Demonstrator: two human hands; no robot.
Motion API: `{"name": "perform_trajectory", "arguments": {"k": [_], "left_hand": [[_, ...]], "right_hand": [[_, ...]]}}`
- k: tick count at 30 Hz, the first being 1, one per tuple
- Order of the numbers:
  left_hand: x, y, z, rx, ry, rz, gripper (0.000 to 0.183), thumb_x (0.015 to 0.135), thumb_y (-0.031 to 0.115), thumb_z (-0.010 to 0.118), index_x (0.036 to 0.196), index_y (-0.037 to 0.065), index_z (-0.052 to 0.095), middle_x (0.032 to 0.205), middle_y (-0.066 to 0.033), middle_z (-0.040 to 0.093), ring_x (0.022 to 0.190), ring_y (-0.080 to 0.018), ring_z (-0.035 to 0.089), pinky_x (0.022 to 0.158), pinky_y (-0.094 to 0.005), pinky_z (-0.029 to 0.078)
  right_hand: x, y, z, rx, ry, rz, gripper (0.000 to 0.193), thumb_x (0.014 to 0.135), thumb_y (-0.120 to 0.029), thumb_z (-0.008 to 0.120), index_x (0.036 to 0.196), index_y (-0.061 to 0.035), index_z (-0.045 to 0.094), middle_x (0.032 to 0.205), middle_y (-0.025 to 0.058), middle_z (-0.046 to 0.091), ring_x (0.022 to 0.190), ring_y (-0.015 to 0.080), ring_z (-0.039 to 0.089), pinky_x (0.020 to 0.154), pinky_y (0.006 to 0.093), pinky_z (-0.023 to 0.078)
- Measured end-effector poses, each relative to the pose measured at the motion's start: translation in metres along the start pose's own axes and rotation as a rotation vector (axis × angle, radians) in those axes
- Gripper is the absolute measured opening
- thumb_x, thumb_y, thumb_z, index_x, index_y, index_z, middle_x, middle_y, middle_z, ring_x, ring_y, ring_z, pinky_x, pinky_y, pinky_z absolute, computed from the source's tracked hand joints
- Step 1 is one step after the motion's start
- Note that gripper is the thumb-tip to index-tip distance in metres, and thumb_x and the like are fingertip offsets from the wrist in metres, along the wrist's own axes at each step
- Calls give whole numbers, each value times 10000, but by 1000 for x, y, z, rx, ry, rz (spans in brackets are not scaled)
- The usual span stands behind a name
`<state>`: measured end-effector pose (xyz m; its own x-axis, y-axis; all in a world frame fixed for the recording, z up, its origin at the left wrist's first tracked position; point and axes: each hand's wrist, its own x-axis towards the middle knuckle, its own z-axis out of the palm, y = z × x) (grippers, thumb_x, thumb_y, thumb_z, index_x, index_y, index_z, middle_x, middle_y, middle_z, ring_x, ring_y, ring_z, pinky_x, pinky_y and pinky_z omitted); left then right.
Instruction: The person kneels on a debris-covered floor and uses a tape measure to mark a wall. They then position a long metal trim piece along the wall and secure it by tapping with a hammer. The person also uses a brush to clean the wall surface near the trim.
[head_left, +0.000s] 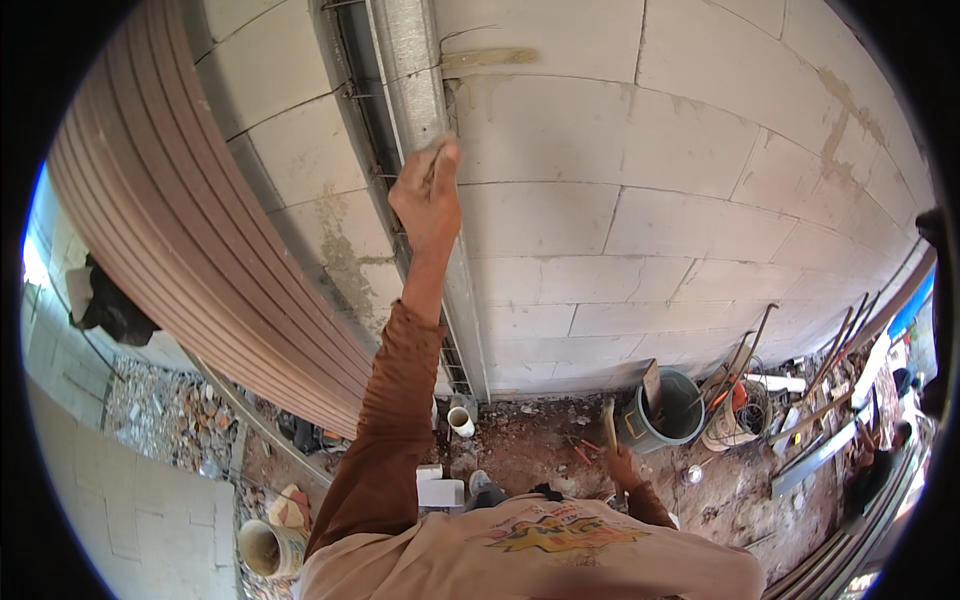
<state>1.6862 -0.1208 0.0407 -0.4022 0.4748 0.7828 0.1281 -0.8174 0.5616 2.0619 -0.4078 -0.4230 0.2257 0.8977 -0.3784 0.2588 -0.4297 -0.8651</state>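
My left hand (428,200) is raised against an upright grey metal channel (412,90) on the block wall (560,130). Its fingers are pinched together near the channel's edge; whatever is between them is too small to make out. Thin wires and a dark gap with rebar run along the channel's left side. Low on the right, my right hand (624,467) is closed around the wooden handle of what looks like a hammer (609,425), held upright beside a large grey bucket (660,425). The hammer's head is hard to see.
Stacked, ribbed brown panels (200,220) lean at the left. A second bucket (735,420), long bars and red-handled pliers (582,452) are at the right. Below stand a white pipe (460,421) and a mortar-stained bucket (270,548). Another person (880,465) is at far right.
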Motion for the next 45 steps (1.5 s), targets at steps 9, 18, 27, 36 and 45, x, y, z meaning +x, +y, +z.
{"name": "perform_trajectory", "arguments": {"k": [9, 18, 27, 36, 45], "left_hand": [[88, -42, 49, 308, 237, 473, 108, 898, 76, 728, 982, 25, 773, 924, -83, 767, 776, -207, 719, 694, -320, 576], [108, -51, 56, 577, 244, 845, 67, 880, 90, 743, 940, 98, 771, 895, 26, 767, 814, -171, 651, 712, -324, 477], [105, -62, 56, 729, 277, 829, 105, 888, 153, 747, 987, 183, 768, 963, 58, 717, 1053, -178, 587, 1042, -413, 294], [105, -79, 55, 706, 276, 803, 73, 939, 182, 717, 921, 126, 760, 1075, 15, 702, 1144, -199, 507, 1075, -487, 276], [110, -78, 59, 708, 257, 867, 103, 880, 100, 758, 975, 138, 763, 1112, -46, 599, 1088, -247, 529, 996, -461, 347]], "right_hand": [[-5, -256, 62, 83, 286, -467, 299, 977, -272, 600, 900, 15, 559, 620, 77, 470, 573, 140, 430, 532, 355, 367], [-3, -341, 60, 218, 201, -577, 229, 997, -204, 593, 892, -3, 561, 614, -6, 451, 578, 85, 394, 504, 325, 335], [21, -387, 51, 252, 66, -677, 217, 994, -209, 594, 913, -8, 575, 617, -10, 467, 572, 78, 402, 505, 310, 340], [29, -429, 51, 199, 4, -819, 224, 993, -216, 604, 928, -3, 576, 611, 22, 485, 558, 94, 420, 508, 313, 356], [34, -471, 51, 42, 61, -1020, 225, 996, -172, 596, 1124, 11, 564, 654, 155, 591, 573, 294, 612, 556, 394, 463]]}}
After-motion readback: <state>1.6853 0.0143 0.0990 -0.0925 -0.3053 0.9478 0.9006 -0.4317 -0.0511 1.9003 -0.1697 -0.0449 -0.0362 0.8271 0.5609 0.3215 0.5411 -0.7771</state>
